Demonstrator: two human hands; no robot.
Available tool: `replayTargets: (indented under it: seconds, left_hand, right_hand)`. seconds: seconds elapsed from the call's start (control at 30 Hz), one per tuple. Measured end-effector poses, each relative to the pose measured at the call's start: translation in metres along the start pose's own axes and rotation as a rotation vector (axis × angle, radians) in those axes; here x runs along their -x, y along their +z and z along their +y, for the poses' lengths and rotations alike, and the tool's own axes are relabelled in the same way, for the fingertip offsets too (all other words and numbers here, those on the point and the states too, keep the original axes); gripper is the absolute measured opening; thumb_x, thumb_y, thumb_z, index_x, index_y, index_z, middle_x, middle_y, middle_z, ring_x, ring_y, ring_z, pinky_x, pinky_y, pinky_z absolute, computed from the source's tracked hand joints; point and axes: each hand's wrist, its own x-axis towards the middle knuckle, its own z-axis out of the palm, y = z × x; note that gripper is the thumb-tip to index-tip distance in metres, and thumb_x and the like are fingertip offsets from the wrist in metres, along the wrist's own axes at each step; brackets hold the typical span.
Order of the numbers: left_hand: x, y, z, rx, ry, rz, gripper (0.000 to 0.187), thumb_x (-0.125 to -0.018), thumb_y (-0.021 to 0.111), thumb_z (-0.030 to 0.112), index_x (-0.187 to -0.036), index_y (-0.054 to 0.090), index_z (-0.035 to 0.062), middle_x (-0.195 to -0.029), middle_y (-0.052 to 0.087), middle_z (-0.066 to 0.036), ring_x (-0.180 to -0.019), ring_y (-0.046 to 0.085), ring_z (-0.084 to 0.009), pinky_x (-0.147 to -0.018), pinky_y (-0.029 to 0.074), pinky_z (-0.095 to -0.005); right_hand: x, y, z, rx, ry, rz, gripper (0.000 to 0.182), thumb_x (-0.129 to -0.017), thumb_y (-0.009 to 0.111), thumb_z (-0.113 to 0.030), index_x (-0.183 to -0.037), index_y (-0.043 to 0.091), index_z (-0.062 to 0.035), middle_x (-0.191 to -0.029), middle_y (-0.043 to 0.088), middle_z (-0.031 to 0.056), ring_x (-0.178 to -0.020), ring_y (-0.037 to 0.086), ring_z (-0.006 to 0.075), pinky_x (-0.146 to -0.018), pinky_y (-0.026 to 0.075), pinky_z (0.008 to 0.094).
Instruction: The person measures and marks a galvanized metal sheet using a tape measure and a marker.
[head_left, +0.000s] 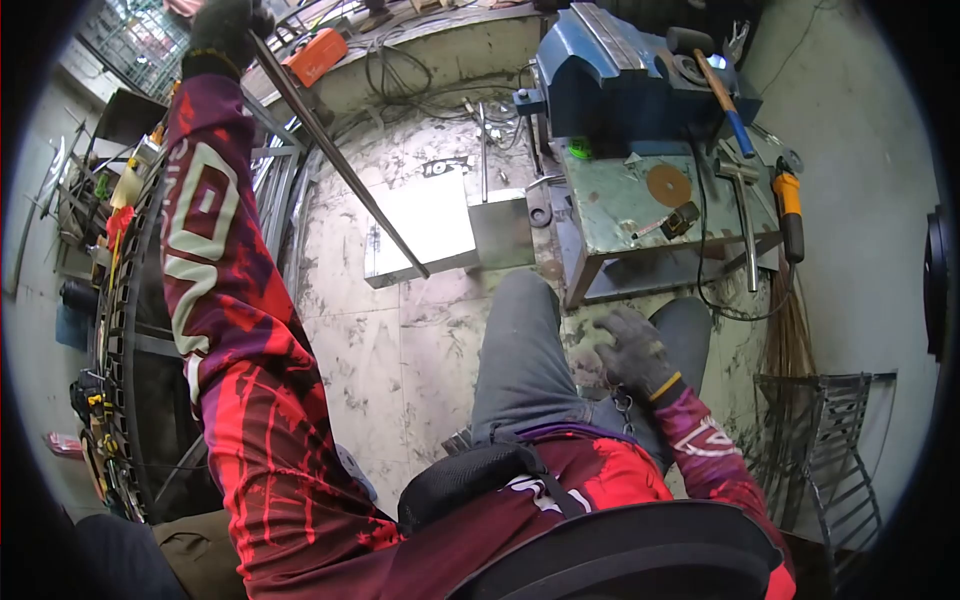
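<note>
My left hand, in a dark glove, is raised at the top left and closed on the upper end of a long metal bar. The bar slants down to the right, and its lower end overlaps the front edge of a shiny metal box on the floor. My right hand, in a grey glove, hangs over my lap between the knees, fingers loosely apart and nothing in them. Beside the shiny box stands a smaller grey metal block.
A blue bench vise stands at the back right, a hammer on it. The metal table carries a brown disc and a tape measure. An orange-handled tool hangs alongside. Racks with tools line the left.
</note>
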Motion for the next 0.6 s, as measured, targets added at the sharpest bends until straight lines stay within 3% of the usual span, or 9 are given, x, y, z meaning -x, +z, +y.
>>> replayTargets:
  seconds: [0.03,0.07,0.1,0.13,0.3,0.37,0.43,0.47,0.6]
  left_hand:
    - [-0.019,-0.005,0.012,0.751,-0.622,-0.065,0.042,-0.093,0.075,0.017,-0.132,0.062,0.0081,-0.080,0.058,-0.002,-0.073,0.062,-0.0170,-0.065,0.055,-0.0365]
    - [-0.031,-0.012,0.038,0.753,-0.619,-0.070,0.042,-0.093,0.075,0.017,-0.132,0.062,0.0081,-0.080,0.058,-0.002,-0.073,0.062,-0.0170,-0.065,0.055,-0.0365]
    - [-0.039,-0.016,0.071,0.760,-0.535,-0.022,0.015,-0.101,0.066,0.022,-0.113,0.061,0.0128,-0.075,0.054,0.002,-0.067,0.060,-0.0151,-0.059,0.052,-0.0364]
    - [-0.043,-0.017,0.093,0.765,-0.449,0.029,0.019,-0.109,0.056,0.026,-0.094,0.061,0.0175,-0.070,0.051,0.005,-0.061,0.059,-0.0131,-0.053,0.050,-0.0363]
    - [-0.023,-0.013,0.133,0.446,-0.239,0.053,0.013,-0.108,0.058,0.024,-0.100,0.061,0.0142,-0.072,0.052,0.003,-0.064,0.060,-0.0137,-0.054,0.051,-0.0365]
    - [-0.019,-0.012,0.138,0.278,-0.130,0.071,0.011,-0.107,0.060,0.023,-0.104,0.061,0.0126,-0.073,0.053,0.002,-0.065,0.061,-0.0140,-0.055,0.052,-0.0366]
    - [-0.018,-0.002,0.142,0.124,-0.019,0.079,0.012,-0.106,0.061,0.022,-0.107,0.061,0.0109,-0.074,0.054,0.001,-0.066,0.061,-0.0143,-0.055,0.053,-0.0367]
    - [-0.016,0.003,0.141,0.047,0.033,0.090,0.012,-0.106,0.062,0.022,-0.108,0.061,0.0101,-0.075,0.055,0.001,-0.066,0.062,-0.0144,-0.056,0.053,-0.0368]
    - [-0.008,0.038,0.142,-0.246,0.226,0.121,0.017,-0.104,0.065,0.020,-0.115,0.060,0.0068,-0.077,0.057,-0.001,-0.069,0.063,-0.0151,-0.057,0.055,-0.0370]
  right_hand:
    - [-0.022,0.000,-0.012,0.027,-0.068,0.002,0.039,-0.082,0.073,-0.019,-0.120,0.067,-0.0080,-0.116,0.066,0.0149,-0.114,0.063,0.0373,-0.096,0.052,0.0466]
    - [-0.043,0.002,-0.025,0.054,-0.133,0.006,0.043,-0.082,0.073,-0.018,-0.123,0.066,-0.0089,-0.120,0.065,0.0153,-0.118,0.062,0.0370,-0.100,0.050,0.0493]
    - [-0.062,0.011,-0.036,0.151,-0.245,0.144,0.050,-0.082,0.072,-0.018,-0.131,0.063,-0.0100,-0.125,0.062,0.0157,-0.124,0.059,0.0369,-0.106,0.046,0.0541]
    - [-0.082,0.021,-0.047,0.249,-0.361,0.285,0.058,-0.082,0.072,-0.017,-0.138,0.060,-0.0110,-0.131,0.060,0.0161,-0.129,0.057,0.0368,-0.113,0.041,0.0590]
    - [-0.145,0.050,-0.087,0.367,-0.517,0.385,0.070,-0.089,0.063,-0.020,-0.156,0.047,-0.0120,-0.139,0.055,0.0183,-0.138,0.049,0.0372,-0.128,0.016,0.0689]
    - [-0.157,0.041,-0.088,0.505,-0.555,0.474,0.055,-0.090,0.061,-0.023,-0.144,0.058,-0.0130,-0.123,0.063,0.0152,-0.128,0.058,0.0330,-0.121,0.028,0.0672]
    - [-0.152,0.015,-0.083,0.366,-0.489,0.179,0.034,-0.090,0.061,-0.023,-0.122,0.069,-0.0142,-0.099,0.067,0.0084,-0.103,0.067,0.0290,-0.107,0.040,0.0607]
    - [-0.151,0.007,-0.080,0.358,-0.620,0.324,0.017,-0.088,0.065,-0.025,-0.101,0.069,-0.0153,-0.082,0.064,0.0033,-0.081,0.066,0.0270,-0.095,0.044,0.0532]
    - [-0.123,-0.040,-0.088,0.311,-0.682,0.357,0.029,-0.078,0.075,-0.029,-0.101,0.067,-0.0143,-0.081,0.061,0.0049,-0.078,0.065,0.0278,-0.083,0.048,0.0494]
